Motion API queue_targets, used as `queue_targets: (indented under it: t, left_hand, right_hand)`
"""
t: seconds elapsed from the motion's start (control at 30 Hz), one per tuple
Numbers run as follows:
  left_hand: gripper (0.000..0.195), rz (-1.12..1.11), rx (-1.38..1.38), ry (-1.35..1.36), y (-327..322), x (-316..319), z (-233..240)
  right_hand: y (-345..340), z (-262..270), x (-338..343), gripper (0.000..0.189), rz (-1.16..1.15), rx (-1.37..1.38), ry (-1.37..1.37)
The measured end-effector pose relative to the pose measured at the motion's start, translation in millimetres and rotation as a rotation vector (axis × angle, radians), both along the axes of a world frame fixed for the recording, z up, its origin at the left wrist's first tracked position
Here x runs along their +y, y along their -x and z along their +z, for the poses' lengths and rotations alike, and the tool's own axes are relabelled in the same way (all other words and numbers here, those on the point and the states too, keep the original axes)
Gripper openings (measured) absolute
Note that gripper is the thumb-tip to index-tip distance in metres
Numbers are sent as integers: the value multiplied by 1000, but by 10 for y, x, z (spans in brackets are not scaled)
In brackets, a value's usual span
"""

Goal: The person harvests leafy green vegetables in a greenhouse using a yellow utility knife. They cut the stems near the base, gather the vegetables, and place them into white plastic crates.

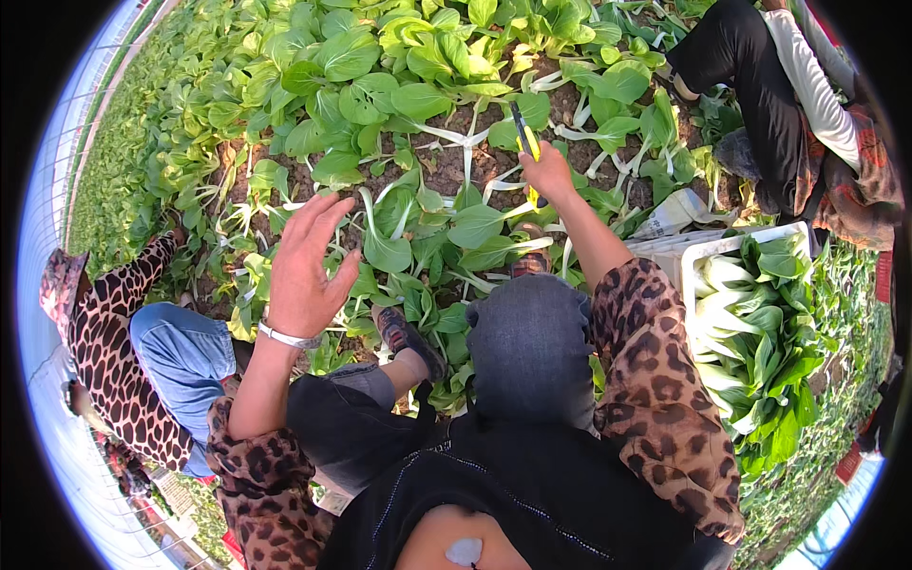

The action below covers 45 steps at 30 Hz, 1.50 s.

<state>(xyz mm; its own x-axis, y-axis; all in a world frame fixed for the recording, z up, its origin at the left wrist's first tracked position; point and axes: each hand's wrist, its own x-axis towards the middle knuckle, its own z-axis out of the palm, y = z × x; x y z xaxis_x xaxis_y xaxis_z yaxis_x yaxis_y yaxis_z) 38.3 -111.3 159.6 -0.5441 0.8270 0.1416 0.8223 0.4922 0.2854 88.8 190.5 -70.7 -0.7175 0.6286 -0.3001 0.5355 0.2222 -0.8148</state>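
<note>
My right hand (548,172) grips a yellow-and-black snap-off utility knife (526,132), its dark end pointing up the picture over the soil. Just beyond it a pale bok choy stem with splayed stalks (467,140) lies on bare earth. My left hand (311,260), a silver bangle on its wrist, hovers over the plants with fingers spread and nothing in it. Between my hands lie loose bok choy plants (388,242), white stalks showing. One bok choy leaf (479,225) reaches toward the knife's lower end.
A white plastic crate (687,278) full of bok choy (755,320) stands at my right. Rooted bok choy (342,57) grows densely ahead. One co-worker (132,335) crouches at left, another (755,92) at upper right. My shoe (406,342) rests among leaves.
</note>
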Motion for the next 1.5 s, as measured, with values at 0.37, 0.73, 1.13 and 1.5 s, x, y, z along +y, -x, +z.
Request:
queue_targets:
  t: [0.37,0.73,1.13,1.5]
  left_hand:
    - [34,-505,62,56,1118,2646,-1450]
    - [31,-57,283,359,2118,2942,-2236]
    - [8,69,199,221,2109,2946,-2296]
    - [9,96,-1100,-509,1488,2371,-1491]
  right_hand:
    - [1048,-506,840,36,47,-118,-61]
    - [1170,-719,885,37,39,-215,225]
    - [962,-723,749,34,254,-178,311]
    - [222,-66,619,42,-420,890,911]
